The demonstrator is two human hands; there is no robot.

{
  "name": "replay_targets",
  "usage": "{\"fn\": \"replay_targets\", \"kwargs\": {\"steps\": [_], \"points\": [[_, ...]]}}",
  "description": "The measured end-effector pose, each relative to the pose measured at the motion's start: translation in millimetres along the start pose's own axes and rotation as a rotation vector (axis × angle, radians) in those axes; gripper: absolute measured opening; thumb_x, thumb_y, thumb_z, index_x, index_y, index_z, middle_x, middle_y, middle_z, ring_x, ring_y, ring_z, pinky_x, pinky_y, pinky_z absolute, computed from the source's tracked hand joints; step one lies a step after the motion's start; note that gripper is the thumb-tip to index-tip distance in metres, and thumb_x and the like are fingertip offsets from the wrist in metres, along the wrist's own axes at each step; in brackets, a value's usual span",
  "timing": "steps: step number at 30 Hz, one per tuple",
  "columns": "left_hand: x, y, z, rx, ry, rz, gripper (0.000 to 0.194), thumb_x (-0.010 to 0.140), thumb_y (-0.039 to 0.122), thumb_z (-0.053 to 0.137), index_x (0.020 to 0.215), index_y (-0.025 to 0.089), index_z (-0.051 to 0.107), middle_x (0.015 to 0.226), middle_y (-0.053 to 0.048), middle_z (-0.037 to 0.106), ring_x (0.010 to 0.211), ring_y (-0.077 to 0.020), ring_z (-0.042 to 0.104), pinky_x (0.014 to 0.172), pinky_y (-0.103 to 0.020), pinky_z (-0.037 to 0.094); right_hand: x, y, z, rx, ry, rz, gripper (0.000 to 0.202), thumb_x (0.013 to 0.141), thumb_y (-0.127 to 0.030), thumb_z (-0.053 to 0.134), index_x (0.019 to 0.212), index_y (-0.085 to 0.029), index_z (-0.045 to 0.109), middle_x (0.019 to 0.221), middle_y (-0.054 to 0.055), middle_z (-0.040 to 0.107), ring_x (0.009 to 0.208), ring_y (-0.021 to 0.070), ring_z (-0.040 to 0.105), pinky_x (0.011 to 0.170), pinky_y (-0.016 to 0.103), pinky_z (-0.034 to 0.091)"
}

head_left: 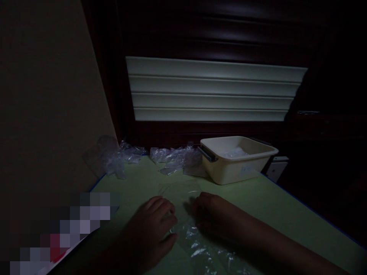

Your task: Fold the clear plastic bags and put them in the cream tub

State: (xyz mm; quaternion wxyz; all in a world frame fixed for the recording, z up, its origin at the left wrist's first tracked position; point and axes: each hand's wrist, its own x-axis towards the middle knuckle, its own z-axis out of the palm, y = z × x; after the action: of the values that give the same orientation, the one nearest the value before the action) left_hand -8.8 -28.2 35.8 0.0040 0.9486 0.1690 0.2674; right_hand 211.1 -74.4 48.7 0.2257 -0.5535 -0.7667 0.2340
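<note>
A clear plastic bag (197,248) lies flat on the light green tabletop (137,179) between my hands and runs toward me, with bright glints on its creases. My left hand (156,229) is at the bag's left side, its fingers bent but apart and the thumb spread from the index finger. A small glint of plastic shows beside those fingertips. My right hand (213,214) comes in from the right, over the bag, with its fingers curled down and together at the plastic. Its fingertips are partly hidden in shadow.
A cream plastic bin (235,172) with dark handles stands at the back right, some clear plastic inside. Crumpled clear bags (174,156) line the table's back edge, with more crumpled plastic (114,156) at the left corner. Beyond the right edge is a white box (277,168).
</note>
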Motion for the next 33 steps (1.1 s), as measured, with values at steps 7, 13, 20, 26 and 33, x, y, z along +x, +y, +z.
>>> {"fn": "replay_targets", "kwargs": {"steps": [7, 13, 20, 26, 33], "points": [[-6, 9, 1.3, 0.155, -0.143, 0.235, 0.015, 0.082, 0.010, 0.061, 0.070, 0.016, 0.056, 0.068, 0.000, 0.058, 0.064, -0.0156, 0.053, 0.053, -0.026, 0.040, -3, -23, 2, -0.083, -0.015, -0.171, 0.011, 0.078, -0.007, 0.051, 0.082, -0.015, 0.058, 0.082, 0.003, 0.055, 0.068, 0.0118, 0.052, 0.059, 0.020, 0.039], [-6, 12, 3.6, 0.180, -0.163, 0.228, 0.013, 0.082, 0.012, 0.064, 0.071, 0.016, 0.058, 0.068, 0.000, 0.060, 0.063, -0.0151, 0.053, 0.049, -0.026, 0.039, -5, -24, 7, -0.370, -0.079, -0.114, 0.017, 0.089, -0.013, 0.042, 0.084, -0.015, 0.058, 0.079, 0.006, 0.061, 0.061, 0.0130, 0.054, 0.053, 0.022, 0.034], [-5, 7, 3.8, 0.156, -0.147, 0.267, 0.017, 0.085, 0.009, 0.056, 0.070, 0.015, 0.057, 0.069, 0.000, 0.059, 0.065, -0.0152, 0.054, 0.051, -0.026, 0.039, -6, -21, -10, -0.419, -0.133, 0.057, 0.019, 0.088, -0.012, 0.042, 0.090, -0.014, 0.060, 0.084, 0.013, 0.068, 0.065, 0.0201, 0.063, 0.052, 0.026, 0.033], [-4, 3, 3.0, 0.106, -0.141, 0.247, 0.015, 0.084, 0.008, 0.056, 0.073, 0.017, 0.054, 0.071, 0.000, 0.058, 0.065, -0.0150, 0.053, 0.052, -0.025, 0.039, -6, -16, -10, -0.419, -0.093, 0.030, 0.019, 0.083, -0.009, 0.045, 0.087, -0.014, 0.062, 0.081, 0.011, 0.068, 0.061, 0.0163, 0.058, 0.052, 0.025, 0.031], [-1, 14, -0.8, 0.080, -0.217, 0.208, 0.015, 0.076, 0.006, 0.062, 0.085, 0.017, 0.057, 0.082, -0.001, 0.061, 0.075, -0.0170, 0.056, 0.062, -0.025, 0.045, -12, -19, -21, 0.009, -0.314, -0.201, 0.016, 0.073, -0.003, 0.056, 0.080, -0.015, 0.063, 0.074, -0.002, 0.061, 0.063, 0.0088, 0.051, 0.056, 0.017, 0.036]]}}
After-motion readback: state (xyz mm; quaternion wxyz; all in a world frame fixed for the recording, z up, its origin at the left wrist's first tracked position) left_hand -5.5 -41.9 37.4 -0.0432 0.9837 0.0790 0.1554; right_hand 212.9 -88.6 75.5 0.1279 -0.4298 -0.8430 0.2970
